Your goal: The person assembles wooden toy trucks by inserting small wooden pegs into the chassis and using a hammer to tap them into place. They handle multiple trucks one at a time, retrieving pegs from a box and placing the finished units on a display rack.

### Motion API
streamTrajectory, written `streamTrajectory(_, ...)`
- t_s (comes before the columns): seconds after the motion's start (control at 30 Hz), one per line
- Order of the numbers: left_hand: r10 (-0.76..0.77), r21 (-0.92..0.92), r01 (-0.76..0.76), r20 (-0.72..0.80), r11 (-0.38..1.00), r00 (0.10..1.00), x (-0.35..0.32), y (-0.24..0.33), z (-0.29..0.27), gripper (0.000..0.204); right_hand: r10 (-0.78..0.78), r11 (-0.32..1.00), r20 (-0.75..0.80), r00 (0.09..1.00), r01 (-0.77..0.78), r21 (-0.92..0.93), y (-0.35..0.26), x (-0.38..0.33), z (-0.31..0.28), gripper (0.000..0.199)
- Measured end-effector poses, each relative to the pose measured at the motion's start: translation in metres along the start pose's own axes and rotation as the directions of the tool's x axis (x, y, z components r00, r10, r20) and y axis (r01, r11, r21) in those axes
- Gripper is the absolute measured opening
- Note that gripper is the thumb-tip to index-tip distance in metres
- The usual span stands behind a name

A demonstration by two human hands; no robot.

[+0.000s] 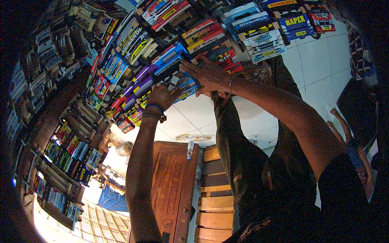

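A blue toy truck (187, 86) lies among a dense row of colourful toy trucks in the upper middle. My left hand (161, 98), with a dark bracelet at the wrist, is closed on its near left part, the fingertips partly hidden. From the right, my right hand (210, 75) grips the truck's other end, fingers reaching over it and thumb lower down. A purple toy truck (144, 83) stands just left of my hands. Beyond my right hand is a red and black toy truck (227, 57).
White toy trucks (265, 42) and a dark blue one (297, 26) stand at the upper right on white floor tiles (316, 60). More trucks hang or stack on a rack (71, 156) at left. Below are a wooden door (172, 182) and a plastic bottle (190, 150). Another person (356, 158) is at far right.
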State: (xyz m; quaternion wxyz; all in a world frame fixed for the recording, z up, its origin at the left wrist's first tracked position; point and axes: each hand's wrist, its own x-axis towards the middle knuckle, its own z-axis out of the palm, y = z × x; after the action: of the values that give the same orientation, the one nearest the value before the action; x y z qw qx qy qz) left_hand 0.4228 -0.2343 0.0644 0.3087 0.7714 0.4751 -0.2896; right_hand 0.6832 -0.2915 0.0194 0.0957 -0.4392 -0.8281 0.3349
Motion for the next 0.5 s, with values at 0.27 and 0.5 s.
streamTrajectory(0.27, -0.11, 0.069, 0.096, 0.243, 0.993, 0.964, 0.009, 0.023, -0.028, 0.091, 0.048, 0.997, 0.004, 0.999, -0.048, 0.064, 0.0, -0.001, 0.006, 0.121)
streamTrajectory(0.5, -0.142, -0.02, 0.151, 0.229, 0.988, 0.963, 0.003, 0.041, -0.037, 0.085, 0.021, 0.998, -0.001, 1.0, -0.021, 0.061, 0.0, -0.001, 0.006, 0.121)
